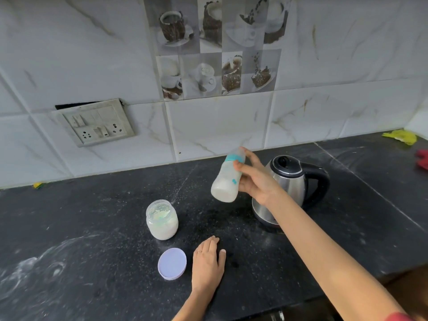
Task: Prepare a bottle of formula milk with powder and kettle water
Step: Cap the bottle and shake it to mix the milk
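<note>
1. Bottle (pixel 225 181) of milky white liquid hangs in the air just left of the kettle (pixel 294 184), clear of the counter (pixel 92 228). It is tilted, with its teal collar up toward the wall and its base lower, toward the camera.
2. The right hand (pixel 257 181) grips the bottle from the kettle's side. The thumb lies across it just below the collar and the fingers curl round behind. The bottle's top is blurred.
3. The kettle, steel with a black lid and handle, stands upright on the dark counter with its handle pointing right.
4. An open jar (pixel 162 221) of white powder stands well left of the kettle and nearer the camera.
5. The jar's pale round lid (pixel 172 264) lies flat on the counter, nearer the camera than the jar.
6. The left hand (pixel 208 262) rests palm down on the counter just beside that lid, on the kettle's side of it. Its fingers are straight and close together, holding nothing, and one wears a ring.
7. A switch plate (pixel 97 122) sits on the tiled wall far left of the kettle.
8. Far right of the kettle lie a yellow item (pixel 399 136) and a red item (pixel 422 158); I cannot tell what they are.
</note>
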A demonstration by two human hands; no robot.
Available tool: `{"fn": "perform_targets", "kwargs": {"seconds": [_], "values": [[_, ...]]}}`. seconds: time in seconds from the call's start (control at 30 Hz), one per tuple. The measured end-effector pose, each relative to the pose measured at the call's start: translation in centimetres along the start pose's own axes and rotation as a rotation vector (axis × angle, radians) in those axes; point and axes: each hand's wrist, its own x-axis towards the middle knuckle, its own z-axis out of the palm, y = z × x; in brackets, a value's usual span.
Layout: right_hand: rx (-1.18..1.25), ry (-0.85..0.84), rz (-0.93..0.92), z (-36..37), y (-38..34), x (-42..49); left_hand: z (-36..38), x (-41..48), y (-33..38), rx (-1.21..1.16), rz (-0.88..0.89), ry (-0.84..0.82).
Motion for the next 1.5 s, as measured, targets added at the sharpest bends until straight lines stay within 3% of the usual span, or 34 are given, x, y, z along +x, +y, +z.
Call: {"fn": "perform_targets", "kwargs": {"seconds": [0.1, 0.23, 0.37, 0.47, 0.6, 0.73, 0.83, 0.97, 1.1, 1.23, 1.33, 1.5], "values": [[0.144, 0.072, -0.059, -0.12, 0.12, 0.16, 0.08, -0.02, -0.04, 0.006, 0.004, 0.008], [-0.033, -0.017, 0.013, 0.03, 0.44, -0.15, 0.01, -0.07, 0.01, -0.013, -0.005, -0.005], [0.080, 0.052, -0.042, -0.12, 0.33, 0.08, 0.00, -0.05, -0.02, -0.009, -0.003, -0.012], [-0.045, -0.028, 0.010, -0.16, 0.35, -0.01, -0.09, -0.11, -0.02, -0.026, -0.011, -0.018], [0.121, 0.085, -0.053, -0.36, 0.23, 0.54, -0.06, -0.07, 0.00, -0.022, -0.005, -0.017], [0.004, 0.033, -0.014, -0.35, 0.25, 0.33, 0.01, -0.09, -0.17, -0.024, -0.003, -0.020], [0.098, 0.105, -0.087, -0.49, 0.18, 0.60, 0.03, -0.02, -0.15, -0.016, 0.003, -0.009], [-0.013, 0.018, -0.006, -0.41, 0.24, 0.28, 0.08, -0.04, -0.24, -0.024, 0.002, -0.008], [0.076, 0.081, -0.051, -0.44, 0.26, 0.38, 0.13, -0.10, -0.23, -0.004, 0.015, 0.003], [-0.056, -0.017, -0.001, -0.27, 0.38, 0.38, 0.08, -0.09, -0.24, -0.009, 0.018, 0.015], [0.037, 0.063, -0.035, -0.37, 0.37, 0.83, 0.22, 0.03, -0.33, -0.012, 0.014, -0.001], [0.022, 0.039, -0.008, -0.40, 0.71, 0.83, 0.09, -0.13, -0.28, -0.002, 0.030, 0.027]]}}
